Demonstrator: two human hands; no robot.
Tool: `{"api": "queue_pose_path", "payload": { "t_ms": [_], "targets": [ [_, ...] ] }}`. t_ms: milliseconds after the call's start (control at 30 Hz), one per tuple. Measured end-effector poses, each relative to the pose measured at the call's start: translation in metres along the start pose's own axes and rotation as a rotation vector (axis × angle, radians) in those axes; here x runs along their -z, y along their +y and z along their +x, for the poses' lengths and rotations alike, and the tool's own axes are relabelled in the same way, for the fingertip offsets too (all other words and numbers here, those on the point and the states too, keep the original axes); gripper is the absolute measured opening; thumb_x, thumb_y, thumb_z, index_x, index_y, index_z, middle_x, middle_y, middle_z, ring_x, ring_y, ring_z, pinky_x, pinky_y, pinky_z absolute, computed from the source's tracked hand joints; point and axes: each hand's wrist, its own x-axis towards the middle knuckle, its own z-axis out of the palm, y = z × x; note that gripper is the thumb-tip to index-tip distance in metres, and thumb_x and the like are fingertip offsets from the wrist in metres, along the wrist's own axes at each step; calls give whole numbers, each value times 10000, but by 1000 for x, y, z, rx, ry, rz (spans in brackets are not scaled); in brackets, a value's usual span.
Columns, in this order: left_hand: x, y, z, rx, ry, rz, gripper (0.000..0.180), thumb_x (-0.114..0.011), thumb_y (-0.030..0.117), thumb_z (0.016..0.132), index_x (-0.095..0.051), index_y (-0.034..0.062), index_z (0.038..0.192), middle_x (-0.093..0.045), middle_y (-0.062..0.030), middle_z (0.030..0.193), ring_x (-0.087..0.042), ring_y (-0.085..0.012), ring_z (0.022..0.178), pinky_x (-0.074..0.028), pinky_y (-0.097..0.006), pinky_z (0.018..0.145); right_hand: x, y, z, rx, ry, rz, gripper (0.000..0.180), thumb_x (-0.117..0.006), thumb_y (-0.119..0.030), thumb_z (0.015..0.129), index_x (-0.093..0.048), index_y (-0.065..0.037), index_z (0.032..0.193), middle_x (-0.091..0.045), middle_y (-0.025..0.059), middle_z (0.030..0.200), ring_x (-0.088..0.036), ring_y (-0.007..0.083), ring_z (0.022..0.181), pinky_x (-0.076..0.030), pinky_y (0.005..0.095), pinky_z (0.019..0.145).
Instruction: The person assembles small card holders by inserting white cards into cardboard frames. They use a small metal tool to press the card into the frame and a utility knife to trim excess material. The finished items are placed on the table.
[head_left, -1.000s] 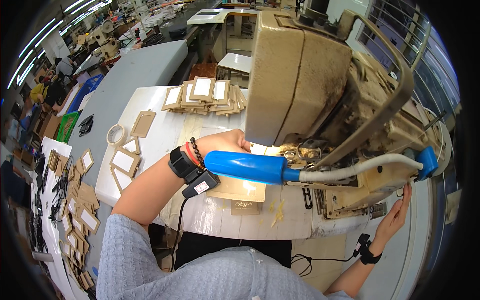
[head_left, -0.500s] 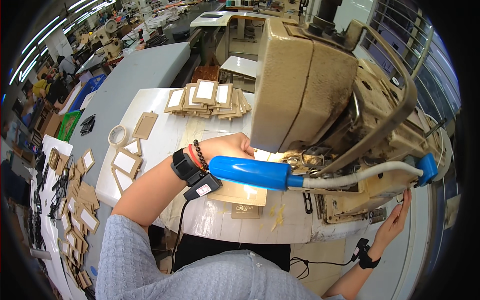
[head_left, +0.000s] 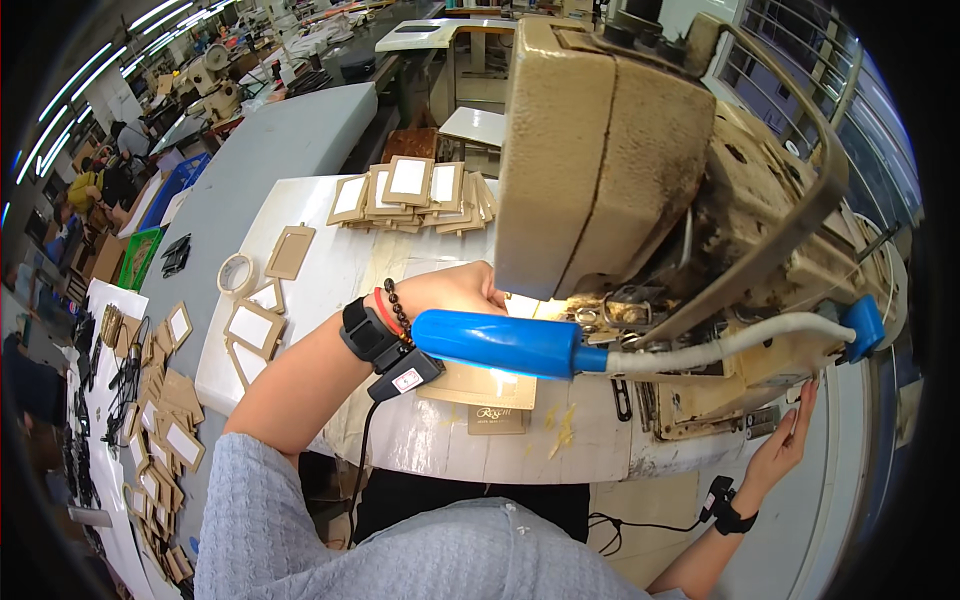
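Note:
My left hand (head_left: pixel 458 287) reaches under the head of a beige sewing machine (head_left: pixel 560 165), its fingers bent inward. The machine and a blue lamp (head_left: pixel 495 340) hide its fingertips and whatever they press on. A tan leather piece with stitched edges (head_left: pixel 475 385) lies flat on the white worktable just below the lamp, its upper part covered. One end of it bears printed lettering. Far to the right, my right hand (head_left: pixel 780 450) has its fingers stretched out. Those fingertips rest against or close by the machine's right end and hold nothing visible.
Tan card holders with white windows (head_left: pixel 410 185) are piled at the table's back. A tape roll (head_left: pixel 237 274) and several more frames (head_left: pixel 255 328) lie left. Many holders (head_left: pixel 180 445) cover the left-hand bench. A cable (head_left: pixel 362 470) hangs from my left wrist strap.
The view has shifted slightly. My left hand stays by the machine head and my right hand stays at the machine's right end; nothing has plainly been picked up or let go.

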Motion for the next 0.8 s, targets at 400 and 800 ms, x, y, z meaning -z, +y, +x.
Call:
{"api": "queue_pose_path", "payload": {
  "t_ms": [400,800],
  "targets": [
    [-15,21,-14,-205,-30,-215,291,-770,212,749,-691,-66,779,-665,-68,718,-601,-82,623,-459,-240,505,-2,2,-1,-7,-4,15,372,-375,-27,985,-501,22,1332,-447,155,1444,-382,283,1365,-293,375,1097],
    [-18,29,-17,-243,-46,-237,281,-770,212,745,-691,-57,753,-662,-67,707,-597,-81,610,-455,-239,498,0,3,-2,-37,-1,57,389,-380,-9,979,-488,4,1353,-435,132,1459,-358,271,1381,-278,369,1105]
  ]
}}
